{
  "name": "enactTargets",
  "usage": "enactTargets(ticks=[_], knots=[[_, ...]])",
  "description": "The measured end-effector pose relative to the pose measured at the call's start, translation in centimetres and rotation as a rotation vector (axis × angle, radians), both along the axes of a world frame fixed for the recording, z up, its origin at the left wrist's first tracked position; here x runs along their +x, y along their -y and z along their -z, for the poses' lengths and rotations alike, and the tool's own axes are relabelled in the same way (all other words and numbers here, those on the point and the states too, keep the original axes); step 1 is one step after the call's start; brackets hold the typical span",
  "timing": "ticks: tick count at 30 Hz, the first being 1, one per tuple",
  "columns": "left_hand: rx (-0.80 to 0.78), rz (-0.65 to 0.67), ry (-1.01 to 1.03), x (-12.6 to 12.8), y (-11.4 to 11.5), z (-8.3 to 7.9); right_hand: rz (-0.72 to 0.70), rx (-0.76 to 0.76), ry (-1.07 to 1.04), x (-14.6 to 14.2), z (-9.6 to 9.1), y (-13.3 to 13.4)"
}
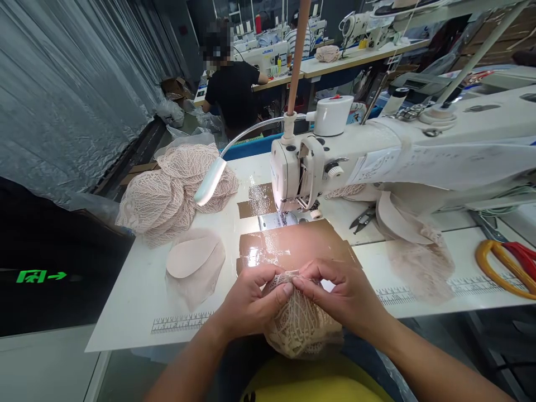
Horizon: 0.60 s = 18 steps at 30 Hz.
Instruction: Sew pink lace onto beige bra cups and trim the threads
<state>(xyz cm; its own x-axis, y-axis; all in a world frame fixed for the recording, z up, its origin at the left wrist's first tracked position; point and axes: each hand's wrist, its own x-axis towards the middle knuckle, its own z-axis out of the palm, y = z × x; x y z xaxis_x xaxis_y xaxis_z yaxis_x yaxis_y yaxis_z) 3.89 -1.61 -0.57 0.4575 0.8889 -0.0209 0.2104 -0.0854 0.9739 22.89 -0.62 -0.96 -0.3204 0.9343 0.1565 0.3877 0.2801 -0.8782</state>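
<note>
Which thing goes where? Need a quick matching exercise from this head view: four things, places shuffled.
Things
1. lace piece
2. lace pile
3. black snips
4. white paper

Places
A. along the side of the arm of the sewing machine
B. on the table, to the right of the machine's head
C. pinched in the left hand and right hand
D. at the left of the table, partly behind the lamp

Pairs: 1-C, 2-D, 3-B, 4-A
</note>
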Motion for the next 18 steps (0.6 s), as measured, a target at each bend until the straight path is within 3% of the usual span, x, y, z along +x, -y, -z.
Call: enactTargets(ticks=[3,6,13,18], knots=[[0.049,-0.007,-0.05,0.1,-0.1,0.0,0.007,-0.065,0.003,0.1,-0.1,-0.2],[0.052,0.001,-0.052,0.1,-0.2,0.0,-0.083,-0.124,-0.03,0.3,-0.3,-0.6],[-0.204,0.124,0.185,-0.6,-0.6,0.4,-0.169,-0.171,-0.095,0.6,-0.4,-0.9],[-0.137,0.135,0.224,-0.3,-1.0,0.4,-0.222,-0.251,-0.232,0.7,-0.1,-1.1]])
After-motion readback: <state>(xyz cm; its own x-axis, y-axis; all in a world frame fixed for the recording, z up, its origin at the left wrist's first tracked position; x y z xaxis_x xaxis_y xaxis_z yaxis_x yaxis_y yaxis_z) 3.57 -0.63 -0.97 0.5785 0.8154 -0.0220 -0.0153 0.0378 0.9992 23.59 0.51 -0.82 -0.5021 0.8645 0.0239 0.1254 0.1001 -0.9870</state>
